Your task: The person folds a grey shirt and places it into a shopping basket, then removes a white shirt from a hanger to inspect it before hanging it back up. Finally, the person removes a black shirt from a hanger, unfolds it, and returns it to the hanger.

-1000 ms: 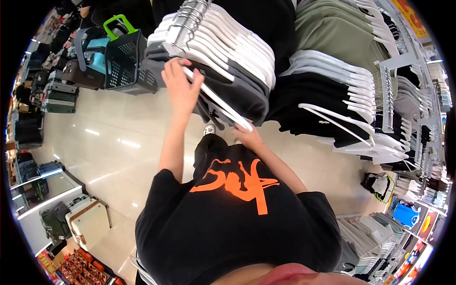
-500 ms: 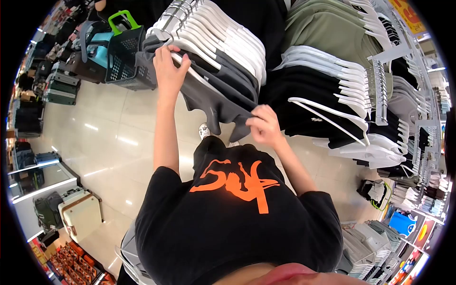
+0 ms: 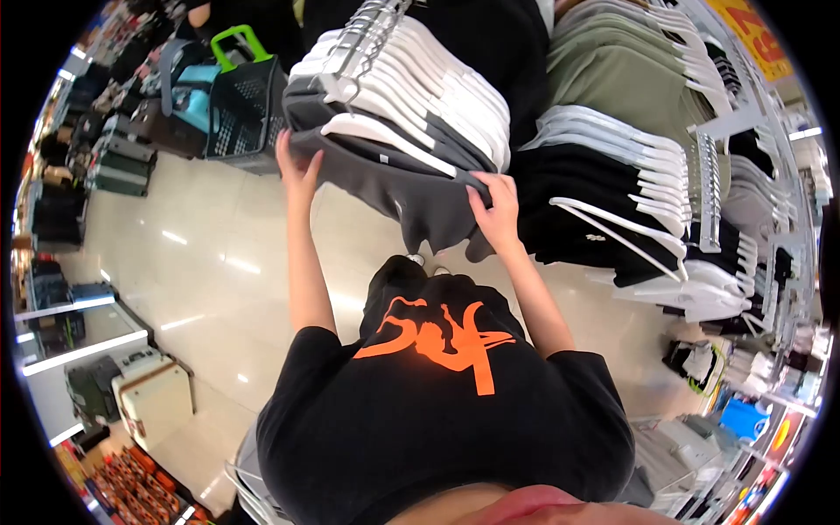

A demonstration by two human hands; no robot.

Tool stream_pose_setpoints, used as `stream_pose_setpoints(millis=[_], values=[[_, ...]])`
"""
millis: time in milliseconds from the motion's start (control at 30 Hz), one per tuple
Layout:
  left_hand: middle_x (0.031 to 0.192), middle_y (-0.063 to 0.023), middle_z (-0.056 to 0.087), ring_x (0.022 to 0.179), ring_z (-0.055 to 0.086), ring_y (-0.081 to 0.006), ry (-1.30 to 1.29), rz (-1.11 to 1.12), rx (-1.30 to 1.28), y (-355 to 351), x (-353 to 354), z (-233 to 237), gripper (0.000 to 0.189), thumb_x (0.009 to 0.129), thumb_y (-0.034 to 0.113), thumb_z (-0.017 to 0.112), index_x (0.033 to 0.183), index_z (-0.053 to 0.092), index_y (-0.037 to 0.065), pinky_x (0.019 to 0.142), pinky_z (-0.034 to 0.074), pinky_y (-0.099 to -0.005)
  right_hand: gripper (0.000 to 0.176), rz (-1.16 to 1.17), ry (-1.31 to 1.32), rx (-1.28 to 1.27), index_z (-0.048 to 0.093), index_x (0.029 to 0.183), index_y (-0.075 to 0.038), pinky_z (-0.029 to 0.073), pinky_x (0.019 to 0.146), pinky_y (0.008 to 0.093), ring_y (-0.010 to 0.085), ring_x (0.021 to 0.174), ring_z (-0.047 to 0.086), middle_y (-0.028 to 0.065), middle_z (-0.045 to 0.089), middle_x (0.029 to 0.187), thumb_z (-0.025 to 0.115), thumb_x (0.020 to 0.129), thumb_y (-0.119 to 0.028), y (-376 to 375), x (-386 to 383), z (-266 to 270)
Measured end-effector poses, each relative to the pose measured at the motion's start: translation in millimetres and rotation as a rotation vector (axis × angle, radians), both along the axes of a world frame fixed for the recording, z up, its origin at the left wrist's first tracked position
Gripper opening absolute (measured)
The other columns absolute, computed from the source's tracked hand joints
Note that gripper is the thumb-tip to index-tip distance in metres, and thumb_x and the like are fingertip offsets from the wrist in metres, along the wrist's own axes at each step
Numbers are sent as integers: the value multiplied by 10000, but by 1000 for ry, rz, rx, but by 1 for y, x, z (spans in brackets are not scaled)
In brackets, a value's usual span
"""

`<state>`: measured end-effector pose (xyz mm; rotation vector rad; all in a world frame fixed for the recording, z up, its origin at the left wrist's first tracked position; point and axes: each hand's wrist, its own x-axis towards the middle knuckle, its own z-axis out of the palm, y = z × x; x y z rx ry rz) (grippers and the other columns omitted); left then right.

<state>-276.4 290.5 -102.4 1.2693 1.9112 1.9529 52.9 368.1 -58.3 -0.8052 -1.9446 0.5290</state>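
A dark grey T-shirt (image 3: 429,197) hangs at the front of a packed rail, on a white hanger (image 3: 385,140) whose upper edge shows above the collar. My left hand (image 3: 300,171) is at the garment's left shoulder, thumb and fingers spread apart against the cloth. On the other side, my right hand (image 3: 496,210) pinches the right shoulder near the hanger's end, fingers over the top. The shirt's lower part hangs toward me in folds. Behind it, several more white hangers (image 3: 455,92) carry similar grey shirts.
To the right hang black shirts (image 3: 577,184) on white hangers, with olive shirts (image 3: 612,83) farther back. One bare white hanger (image 3: 617,232) sticks out at the side. A dark shopping basket (image 3: 245,109) with a green handle stands left, near suitcases (image 3: 118,157). Tiled floor (image 3: 219,236) lies below.
My right hand has moved up from the lower cloth to the shirt's right shoulder. My left hand has shifted down and opened. The front hanger now shows more fully, and the shirt hangs straighter.
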Motion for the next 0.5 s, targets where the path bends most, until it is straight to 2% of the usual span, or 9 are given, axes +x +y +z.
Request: stream_pose_setpoints(millis=[33, 133, 167, 233, 267, 300, 333, 400, 500], values=[[1319, -150, 286, 1119, 397, -236, 297, 177, -99, -3, -18, -34, 676, 706, 147, 694, 1274, 340, 55, 769, 437, -316, 224, -46, -26, -4, 567, 898, -45, 418, 691, 320, 253, 809, 530, 91, 591, 823, 647, 689, -53, 1, 8, -11], [952, -169, 581, 869, 562, -257, -179, 23, -396, -29, -38, -183, 429, 776, 198, 626, 1090, 453, -37, 765, 438, -344, 176, -177, 141, -431, 532, 849, -6, 423, 602, 329, 289, 681, 540, 147, 574, 765, 636, 736, -91, -11, 22, -62], [952, -178, 583, 866, 563, -243, 97, 31, -869, -51, -19, -211, 412, 795, 226, 595, 1092, 460, -25, 763, 439, -353, 174, -222, 85, -510, 508, 844, 23, 407, 558, 263, 92, 622, 468, 140, 540, 679, 611, 783, -102, -20, 28, -77], [933, -182, 585, 877, 556, -249, 10, -355, -1286, -96, 26, -280, 366, 813, 262, 551, 1059, 497, -3, 764, 439, -368, 211, -349, -213, -588, 515, 897, 28, 433, 596, 324, 271, 613, 543, 191, 558, 710, 593, 787, -135, -41, 46, -143], [934, -179, 586, 876, 557, -249, 11, -513, -1383, -116, 45, -293, 362, 812, 261, 549, 1058, 500, 0, 764, 439, -368, 229, -332, -274, -661, 522, 942, 23, 443, 651, 396, 384, 707, 554, 219, 581, 779, 565, 793, -146, -55, 63, -197], [936, -177, 586, 876, 557, -250, 8, -667, -1481, -133, 58, -293, 359, 810, 260, 548, 1056, 502, 3, 764, 440, -368, 277, -403, -273, -604, 538, 969, 19, 438, 728, 427, 390, 838, 554, 241, 580, 862, 553, 792, -194, -80, 78, -229], [938, -175, 587, 876, 558, -251, 12, -767, -1548, -141, 60, -292, 356, 809, 259, 547, 1055, 504, 6, 764, 440, -367, 302, -493, -444, -983, 561, 964, 15, 432, 780, 412, 386, 902, 536, 251, 571, 921, 551, 774, -220, -104, 95, -258], [941, -170, 588, 875, 559, -252, 16, -835, -1616, -135, 50, -288, 349, 805, 256, 544, 1052, 509, 12, 763, 441, -367, 294, -746, -710, -1265, 577, 971, -8, 464, 742, 391, 334, 846, 587, 205, 607, 880, 539, 761, -211, -158, 130, -324], [946, -163, 589, 874, 560, -254, 64, -861, -1694, -95, 23, -277, 340, 801, 253, 540, 1048, 516, 20, 763, 442, -367, 246, -886, -92, -1376, 597, 942, -38, 488, 695, 353, 261, 727, 620, 140, 636, 751, 484, 782, -188, -214, 163, -320]])
